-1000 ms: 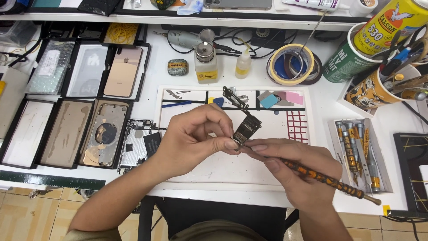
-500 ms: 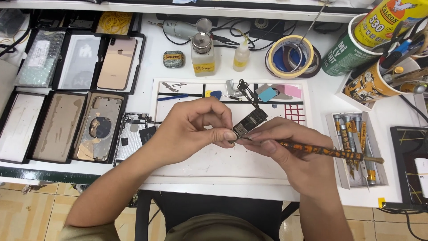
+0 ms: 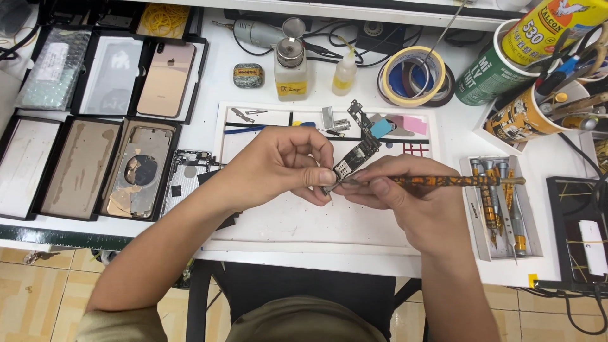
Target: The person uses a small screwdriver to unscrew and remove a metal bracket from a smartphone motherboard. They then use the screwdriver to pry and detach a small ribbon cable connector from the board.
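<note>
Two hands meet above the bench: the left hand (image 3: pixel 278 168) pinches the thin, stiff, likely fragile circuit board (image 3: pixel 356 155) by its lower edge, the right hand (image 3: pixel 405 199) grips a screwdriver (image 3: pixel 443 182).

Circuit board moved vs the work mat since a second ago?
No clear move. The circuit board stays pinched in the left hand above the mat's upper middle.

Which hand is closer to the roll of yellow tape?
The right hand. It sits below the tape, a little left of it, holding a screwdriver. The left hand is farther off to the left, pinching the circuit board.
</note>
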